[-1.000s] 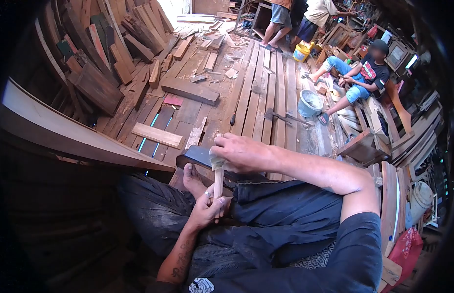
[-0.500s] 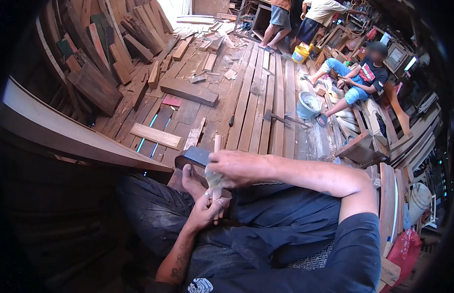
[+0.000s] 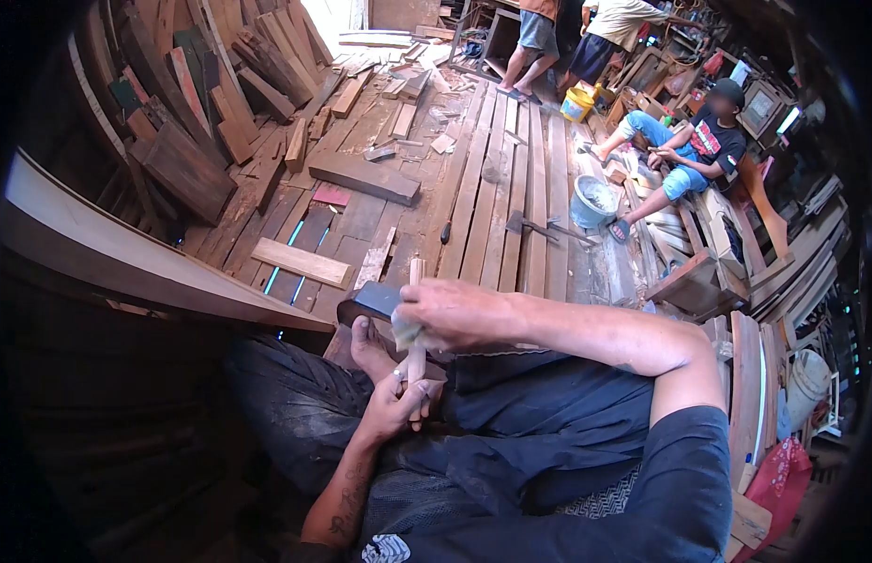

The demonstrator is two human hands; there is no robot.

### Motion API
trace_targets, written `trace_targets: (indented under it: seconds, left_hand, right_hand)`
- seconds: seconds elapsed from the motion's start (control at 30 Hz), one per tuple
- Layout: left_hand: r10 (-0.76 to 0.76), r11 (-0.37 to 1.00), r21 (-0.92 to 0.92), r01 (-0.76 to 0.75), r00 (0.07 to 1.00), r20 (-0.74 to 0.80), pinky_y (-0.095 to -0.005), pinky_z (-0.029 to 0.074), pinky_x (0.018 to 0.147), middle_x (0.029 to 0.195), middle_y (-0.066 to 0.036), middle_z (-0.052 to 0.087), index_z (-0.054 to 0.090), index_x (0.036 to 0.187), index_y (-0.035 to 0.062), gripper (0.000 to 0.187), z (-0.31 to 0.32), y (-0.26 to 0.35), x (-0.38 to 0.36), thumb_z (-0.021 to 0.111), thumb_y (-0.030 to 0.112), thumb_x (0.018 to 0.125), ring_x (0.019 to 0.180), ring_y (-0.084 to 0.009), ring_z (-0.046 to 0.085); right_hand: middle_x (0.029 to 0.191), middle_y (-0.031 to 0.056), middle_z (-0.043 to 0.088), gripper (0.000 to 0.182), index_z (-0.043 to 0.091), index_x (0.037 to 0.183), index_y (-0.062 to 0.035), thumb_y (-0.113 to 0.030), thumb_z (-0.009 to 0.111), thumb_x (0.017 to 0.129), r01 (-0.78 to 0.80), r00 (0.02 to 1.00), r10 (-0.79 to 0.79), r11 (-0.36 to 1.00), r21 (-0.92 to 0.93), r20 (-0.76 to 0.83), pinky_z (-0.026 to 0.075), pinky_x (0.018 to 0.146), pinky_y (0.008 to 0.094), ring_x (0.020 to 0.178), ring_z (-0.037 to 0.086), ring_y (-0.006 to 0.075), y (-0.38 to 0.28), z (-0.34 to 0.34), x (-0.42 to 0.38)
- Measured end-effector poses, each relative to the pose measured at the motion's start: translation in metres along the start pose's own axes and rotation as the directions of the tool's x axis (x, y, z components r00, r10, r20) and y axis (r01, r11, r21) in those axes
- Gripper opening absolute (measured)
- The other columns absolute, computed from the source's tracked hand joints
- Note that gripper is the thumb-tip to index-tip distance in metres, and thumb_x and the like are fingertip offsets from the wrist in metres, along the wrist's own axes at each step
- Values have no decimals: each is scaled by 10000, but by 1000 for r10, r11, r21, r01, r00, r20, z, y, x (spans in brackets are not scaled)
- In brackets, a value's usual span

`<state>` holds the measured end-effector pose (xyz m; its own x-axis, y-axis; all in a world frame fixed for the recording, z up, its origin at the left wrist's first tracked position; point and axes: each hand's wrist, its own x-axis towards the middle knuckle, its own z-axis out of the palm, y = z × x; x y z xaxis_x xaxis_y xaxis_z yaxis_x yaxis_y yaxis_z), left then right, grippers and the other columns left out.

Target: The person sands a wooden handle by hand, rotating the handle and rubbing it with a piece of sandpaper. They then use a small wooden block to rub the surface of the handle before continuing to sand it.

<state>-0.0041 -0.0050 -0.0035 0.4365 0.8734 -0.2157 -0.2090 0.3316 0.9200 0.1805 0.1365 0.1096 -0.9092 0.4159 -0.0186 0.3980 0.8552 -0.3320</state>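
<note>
My left hand (image 3: 394,405) grips the lower end of a slim, pale wooden stick (image 3: 416,366), which stands roughly upright between my knees. Higher on the stick, my right hand (image 3: 447,314) is closed round a crumpled, yellowish-grey sheet that looks like sandpaper (image 3: 406,332), pressed against the wood. The stick's top end shows above the right hand; its middle is covered by the hand and sheet. Just behind and left of the right hand lies a dark block (image 3: 378,297), near my bare foot (image 3: 368,349).
Loose boards (image 3: 303,262) and a thick plank (image 3: 363,178) lie on the slatted floor ahead. To the right are an axe (image 3: 516,223), a grey bucket (image 3: 593,202) and a seated person (image 3: 689,150). Two people stand at the back near a yellow bucket (image 3: 576,104). Timber (image 3: 182,169) leans at left.
My right hand and the sandpaper have shifted slightly down along the stick, baring more of its top. My left hand stays in place.
</note>
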Motion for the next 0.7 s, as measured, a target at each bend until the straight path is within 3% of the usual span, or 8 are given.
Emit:
trace_targets:
  seconds: [0.13,0.17,0.27,0.37,0.47,0.5,0.6,0.7]
  left_hand:
    - [24,1000,-2,-24,1000,2,-214,444,472,739,-20,631,568,1251,8,271,3,3,0,552,211,1072,526,-75,569]
    - [33,999,3,-33,999,5,-214,443,471,737,-19,630,565,1257,7,271,2,-1,0,550,207,1074,523,-74,567]
    - [22,1000,-1,-22,1000,21,-213,441,467,733,-17,627,561,1270,6,274,-1,-4,-1,546,198,1076,516,-73,562]
    - [20,999,-26,-20,1000,6,-215,438,463,729,-16,624,559,1271,4,276,2,0,-1,546,201,1077,509,-75,557]
    - [13,999,-35,-13,1000,4,-217,438,461,724,-19,622,555,1274,1,282,3,-2,-1,546,204,1078,504,-78,555]
    - [10,999,-36,-10,1000,5,-218,439,461,723,-20,622,554,1276,0,284,2,-4,-1,545,203,1077,503,-79,555]
    - [13,1000,19,-13,1000,17,-220,437,460,720,-23,622,548,1280,-8,291,-1,-6,0,545,202,1077,505,-83,559]
    - [36,999,-24,-36,999,0,-220,436,464,719,-22,620,556,1263,-17,282,2,0,-1,542,194,1076,508,-81,557]
  right_hand:
    - [1035,154,586,289,628,1047,-43,-148,748,806,-21,997,15,996,-90,-73,522,872,464,1013,619,362,-5,1,-4]
    - [1033,156,588,291,635,1064,-49,-148,746,814,46,999,-46,998,44,9,521,867,471,1007,621,365,1,6,-4]
    - [1022,156,587,289,641,1072,-51,-144,743,818,-39,994,17,979,199,109,516,866,473,1004,620,367,-8,-3,-2]
    - [1021,161,595,296,644,1069,-43,-156,753,817,-50,997,50,999,5,-63,516,861,473,996,623,371,2,0,1]
    - [1020,167,602,293,641,1048,-37,-160,760,810,-41,996,38,998,-41,-79,517,857,474,981,627,376,-1,4,-4]
    - [1029,164,605,304,639,1047,-36,-168,765,804,38,999,-37,995,91,-7,519,859,476,985,627,376,-2,1,-2]
    - [1040,161,602,313,639,1051,-37,-172,765,798,-62,990,46,991,117,135,518,874,477,1000,627,376,-10,-2,0]
    - [1050,163,605,328,641,1057,-37,-189,768,796,-77,997,77,997,-26,-4,521,879,483,1008,629,380,1,-3,0]
